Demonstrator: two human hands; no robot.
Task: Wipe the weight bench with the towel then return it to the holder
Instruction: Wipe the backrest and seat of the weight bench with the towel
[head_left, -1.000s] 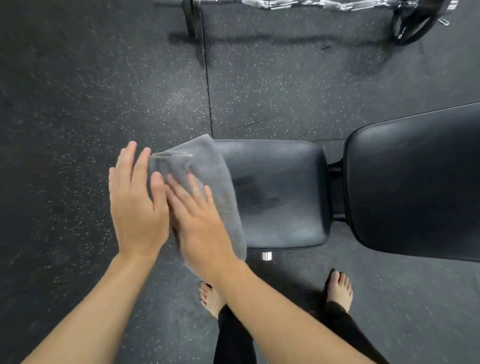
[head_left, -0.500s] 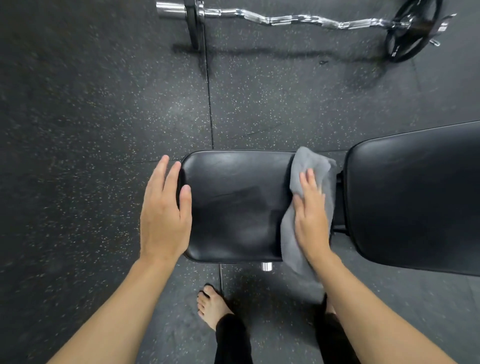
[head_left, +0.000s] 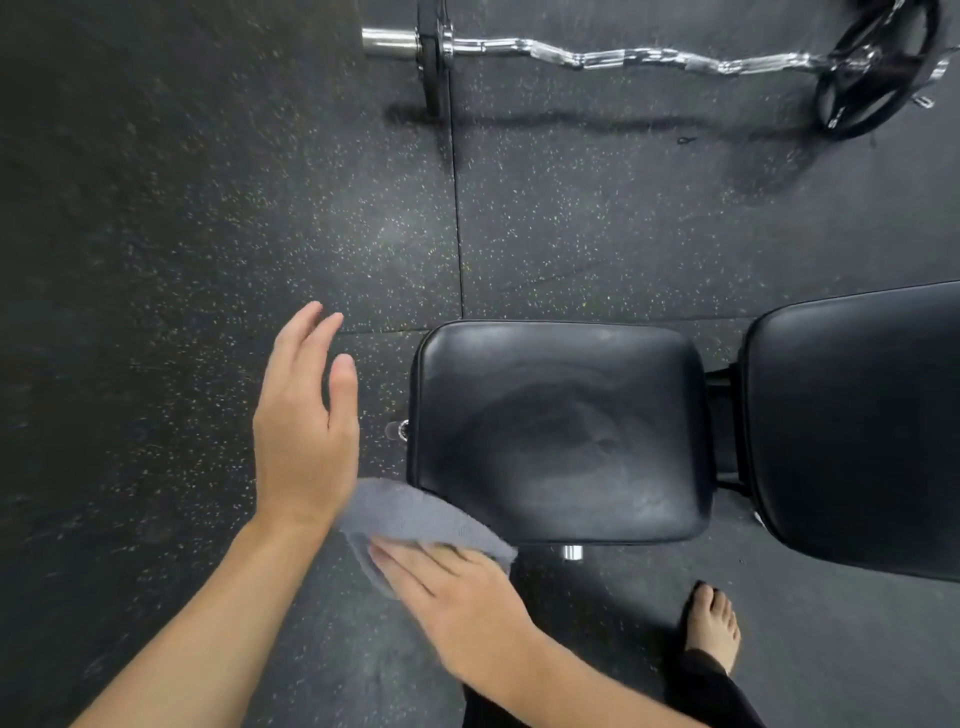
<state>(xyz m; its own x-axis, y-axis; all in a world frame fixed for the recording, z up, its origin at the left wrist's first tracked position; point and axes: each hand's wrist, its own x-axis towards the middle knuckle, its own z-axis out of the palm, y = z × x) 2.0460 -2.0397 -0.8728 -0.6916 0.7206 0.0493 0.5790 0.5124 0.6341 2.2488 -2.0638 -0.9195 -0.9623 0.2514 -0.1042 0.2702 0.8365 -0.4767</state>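
The black padded seat of the weight bench (head_left: 561, 426) fills the middle of the head view, with faint wipe streaks on it. Its back pad (head_left: 857, 431) lies to the right. A grey towel (head_left: 415, 514) hangs at the seat's near-left corner, mostly off the pad. My right hand (head_left: 457, 597) lies flat on the towel and presses it at that corner. My left hand (head_left: 306, 415) hovers left of the seat over the floor, fingers apart and holding nothing. No towel holder is in view.
A curl bar with black plates (head_left: 623, 54) lies on the speckled rubber floor (head_left: 208, 234) beyond the bench. My bare right foot (head_left: 711, 623) stands below the gap between the pads. A chrome knob (head_left: 571, 552) sticks out under the seat's near edge.
My right hand has swept the towel from the seat's right end to its near-left corner. My left hand has lifted off the seat's left edge and moved left.
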